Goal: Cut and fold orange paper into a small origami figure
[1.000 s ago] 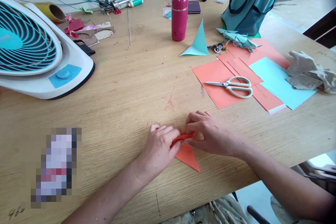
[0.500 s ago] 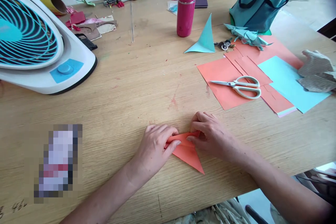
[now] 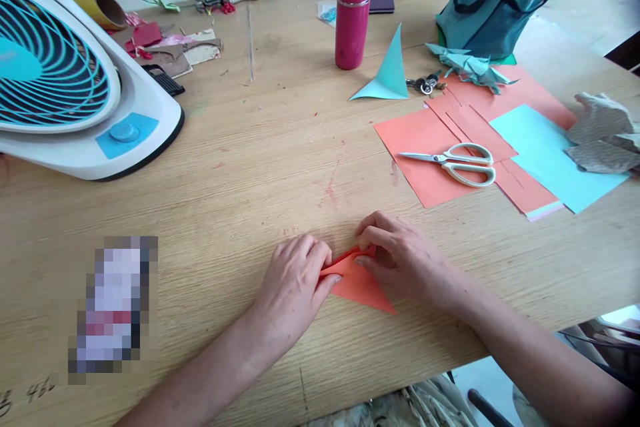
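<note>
Paper [image 3: 357, 285], orange and folded, is pinched by the left hand [image 3: 295, 283] and right hand [image 3: 403, 257]; scissors [image 3: 444, 159] lie beyond them.

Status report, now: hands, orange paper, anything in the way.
Left hand and right hand both pinching orange paper. Paper folded, one corner free. Scissors beyond, not in the way.

- My orange triangular folded paper [image 3: 364, 285]: plain, deeper red along its upper edge.
- Turquoise flat paper sheet [image 3: 555, 160]: solid.
- Magenta cylindrical bottle [image 3: 350, 30]: one silver band.
- White-handled looped metal scissors [image 3: 441, 158]: silver blades.
- White rounded fan [image 3: 150, 100]: turquoise grille [image 3: 70, 70], blue panel [image 3: 127, 135].
- Teal cloth bag [image 3: 505, 30]: navy trim.
- Tan wooden table [image 3: 240, 180]: brown grain, faint red smudges.
</note>
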`<state>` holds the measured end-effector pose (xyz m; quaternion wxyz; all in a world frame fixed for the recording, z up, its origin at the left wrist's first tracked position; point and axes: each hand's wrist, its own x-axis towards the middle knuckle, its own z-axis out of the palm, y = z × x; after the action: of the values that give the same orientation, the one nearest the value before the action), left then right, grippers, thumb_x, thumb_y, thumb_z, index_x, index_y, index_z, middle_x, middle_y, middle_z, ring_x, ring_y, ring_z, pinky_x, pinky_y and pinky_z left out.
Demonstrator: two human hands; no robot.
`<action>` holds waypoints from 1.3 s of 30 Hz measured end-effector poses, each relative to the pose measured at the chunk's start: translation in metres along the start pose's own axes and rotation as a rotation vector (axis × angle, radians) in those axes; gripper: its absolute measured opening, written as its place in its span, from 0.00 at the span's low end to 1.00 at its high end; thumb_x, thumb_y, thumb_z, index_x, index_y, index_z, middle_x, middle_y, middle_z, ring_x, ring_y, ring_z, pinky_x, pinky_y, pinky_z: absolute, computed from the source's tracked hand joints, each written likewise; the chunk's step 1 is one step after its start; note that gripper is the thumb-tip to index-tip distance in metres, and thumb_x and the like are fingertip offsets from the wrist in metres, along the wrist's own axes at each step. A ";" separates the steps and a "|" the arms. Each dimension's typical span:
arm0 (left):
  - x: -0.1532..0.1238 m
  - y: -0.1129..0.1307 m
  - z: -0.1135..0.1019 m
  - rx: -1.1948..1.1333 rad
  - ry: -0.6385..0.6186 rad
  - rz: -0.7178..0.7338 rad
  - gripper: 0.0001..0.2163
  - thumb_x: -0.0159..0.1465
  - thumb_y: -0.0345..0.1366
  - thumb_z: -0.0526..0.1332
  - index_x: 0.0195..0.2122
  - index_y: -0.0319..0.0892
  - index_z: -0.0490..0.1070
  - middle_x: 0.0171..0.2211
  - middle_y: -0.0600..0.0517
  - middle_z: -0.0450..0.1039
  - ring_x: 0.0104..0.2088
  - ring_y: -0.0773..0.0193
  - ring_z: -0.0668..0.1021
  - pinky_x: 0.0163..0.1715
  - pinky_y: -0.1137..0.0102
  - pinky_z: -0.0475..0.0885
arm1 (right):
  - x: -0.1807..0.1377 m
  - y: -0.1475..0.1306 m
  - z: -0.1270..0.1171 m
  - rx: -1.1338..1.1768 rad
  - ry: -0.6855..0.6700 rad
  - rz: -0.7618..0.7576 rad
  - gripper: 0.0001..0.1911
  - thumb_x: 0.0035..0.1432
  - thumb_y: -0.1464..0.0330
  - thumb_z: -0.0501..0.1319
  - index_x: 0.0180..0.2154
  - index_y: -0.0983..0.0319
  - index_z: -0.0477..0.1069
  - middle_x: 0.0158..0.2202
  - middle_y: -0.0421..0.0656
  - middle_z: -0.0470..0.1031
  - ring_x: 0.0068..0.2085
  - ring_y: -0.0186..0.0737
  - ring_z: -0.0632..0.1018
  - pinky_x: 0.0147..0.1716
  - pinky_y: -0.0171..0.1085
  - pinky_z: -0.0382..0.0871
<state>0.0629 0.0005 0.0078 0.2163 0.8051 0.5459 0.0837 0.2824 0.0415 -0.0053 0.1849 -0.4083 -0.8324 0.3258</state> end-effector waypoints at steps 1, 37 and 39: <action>0.000 0.000 0.000 -0.022 0.002 0.007 0.08 0.63 0.31 0.66 0.35 0.43 0.64 0.37 0.52 0.70 0.38 0.58 0.72 0.39 0.63 0.66 | -0.001 0.000 -0.001 0.047 -0.003 0.013 0.04 0.62 0.72 0.62 0.34 0.61 0.68 0.44 0.45 0.72 0.36 0.36 0.72 0.36 0.37 0.64; 0.003 -0.009 -0.004 -0.448 0.428 0.143 0.05 0.65 0.29 0.64 0.34 0.42 0.69 0.30 0.56 0.71 0.30 0.71 0.72 0.32 0.74 0.66 | 0.009 0.004 0.005 1.120 0.158 0.379 0.17 0.48 0.60 0.75 0.36 0.58 0.73 0.29 0.37 0.75 0.29 0.34 0.75 0.30 0.34 0.68; 0.003 -0.010 -0.004 -0.468 0.435 0.107 0.04 0.65 0.28 0.63 0.33 0.42 0.69 0.29 0.56 0.71 0.30 0.71 0.71 0.32 0.74 0.66 | 0.009 0.003 0.005 1.118 0.205 0.387 0.18 0.47 0.59 0.76 0.36 0.57 0.73 0.29 0.37 0.75 0.30 0.35 0.75 0.29 0.34 0.69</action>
<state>0.0543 0.0075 0.0072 0.2690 0.7242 0.5024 0.3884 0.2754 0.0476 -0.0106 0.3883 -0.4227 -0.4233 0.7010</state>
